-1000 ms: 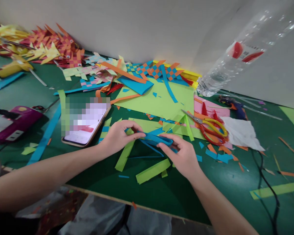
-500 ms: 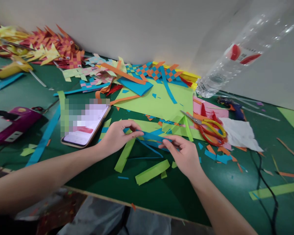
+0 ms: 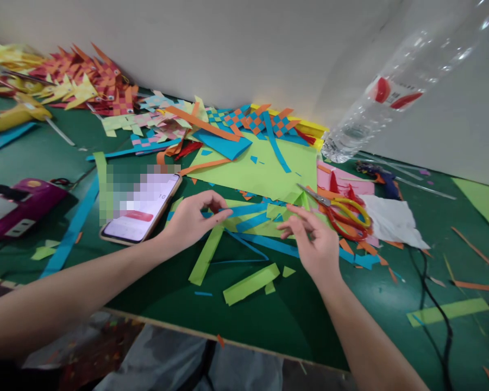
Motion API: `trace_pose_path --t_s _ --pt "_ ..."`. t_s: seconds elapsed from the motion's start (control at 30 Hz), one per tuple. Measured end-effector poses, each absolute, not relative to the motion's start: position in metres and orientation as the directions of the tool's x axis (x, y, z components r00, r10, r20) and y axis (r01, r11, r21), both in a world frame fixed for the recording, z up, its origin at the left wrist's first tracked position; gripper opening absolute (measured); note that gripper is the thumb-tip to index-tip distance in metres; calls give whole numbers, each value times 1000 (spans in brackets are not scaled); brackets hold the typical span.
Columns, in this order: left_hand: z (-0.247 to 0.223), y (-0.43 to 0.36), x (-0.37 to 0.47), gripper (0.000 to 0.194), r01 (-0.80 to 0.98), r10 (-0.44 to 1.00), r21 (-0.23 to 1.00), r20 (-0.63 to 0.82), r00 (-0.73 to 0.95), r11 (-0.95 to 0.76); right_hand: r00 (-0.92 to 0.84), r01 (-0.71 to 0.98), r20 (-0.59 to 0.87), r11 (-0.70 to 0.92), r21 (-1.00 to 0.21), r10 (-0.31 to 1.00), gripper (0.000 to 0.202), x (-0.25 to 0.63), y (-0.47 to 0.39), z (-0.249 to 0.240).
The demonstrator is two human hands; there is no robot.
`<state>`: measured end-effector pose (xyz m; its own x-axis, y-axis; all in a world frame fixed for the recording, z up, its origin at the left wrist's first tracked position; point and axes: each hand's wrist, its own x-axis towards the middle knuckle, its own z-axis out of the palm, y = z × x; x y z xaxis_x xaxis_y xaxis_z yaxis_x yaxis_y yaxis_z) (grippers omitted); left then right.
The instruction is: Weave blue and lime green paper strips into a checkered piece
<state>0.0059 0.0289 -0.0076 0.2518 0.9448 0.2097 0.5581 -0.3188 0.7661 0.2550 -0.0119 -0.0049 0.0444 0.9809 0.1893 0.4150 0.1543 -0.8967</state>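
My left hand (image 3: pixel 193 222) is closed in a pinch, thumb against fingers, on the end of a blue paper strip (image 3: pixel 248 209) that points right. My right hand (image 3: pixel 312 239) hovers to the right with its fingers loosely apart and nothing visible in them. Green paper strips (image 3: pixel 283 225) and more blue strips lie beneath and between the hands. A longer blue strip (image 3: pixel 269 245) passes under the right hand. Nearer to me are a loose green strip (image 3: pixel 250 284) and small scraps. Scissors (image 3: pixel 342 212) with red and yellow handles rest just beyond my right hand.
A phone (image 3: pixel 146 209) lies left of my left hand. A glue gun (image 3: pixel 18 113), a purple power socket (image 3: pixel 26 209) and woven paper fish (image 3: pixel 89 81) are further left. A plastic bottle (image 3: pixel 375 108), white tissue (image 3: pixel 395 220) and black cable (image 3: pixel 436 309) are on the right.
My right hand has let go of the blue strip and moved slightly right, its fingers spreading. My left hand has shifted slightly and stays pinched. The view has turned slightly right.
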Motion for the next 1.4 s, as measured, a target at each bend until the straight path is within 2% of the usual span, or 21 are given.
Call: trace_pose_path --t_s 0.1,0.2,0.3,0.37,0.43,0.53,0.63,1.07,1.2,1.4 --pt "-14 36 1 24 600 940 725 273 202 -339 101 465 268 193 -864 958 22 260 -9 -5" --pt "-17 37 2 33 738 891 523 384 244 -427 100 522 296 203 -828 950 21 261 -8 -6" --pt "-15 30 8 36 776 809 310 431 399 -548 0 602 295 236 -763 955 19 261 -7 -8" --pt "-14 25 12 32 728 741 217 389 547 -651 -106 701 305 289 -652 946 17 261 -6 -10" --pt "-15 21 16 32 671 687 177 320 653 -720 -212 797 322 354 -489 923 16 262 -5 -13" --pt "-18 19 17 32 630 649 162 262 714 -759 -307 865 338 409 -290 890 18 263 -3 -17" --pt "-20 20 15 30 618 634 148 257 730 -772 -331 885 345 416 -210 878 26 264 -1 -20" --pt "-16 22 11 20 642 638 144 396 661 -753 -324 913 372 390 -118 870 26 265 -1 -22" --pt "-19 24 10 22 665 667 152 367 649 -731 -404 862 403 489 -132 821 29 261 -1 -18" --pt "-22 25 8 19 669 690 188 316 652 -719 -601 718 314 669 -193 735 23 257 -3 -15"
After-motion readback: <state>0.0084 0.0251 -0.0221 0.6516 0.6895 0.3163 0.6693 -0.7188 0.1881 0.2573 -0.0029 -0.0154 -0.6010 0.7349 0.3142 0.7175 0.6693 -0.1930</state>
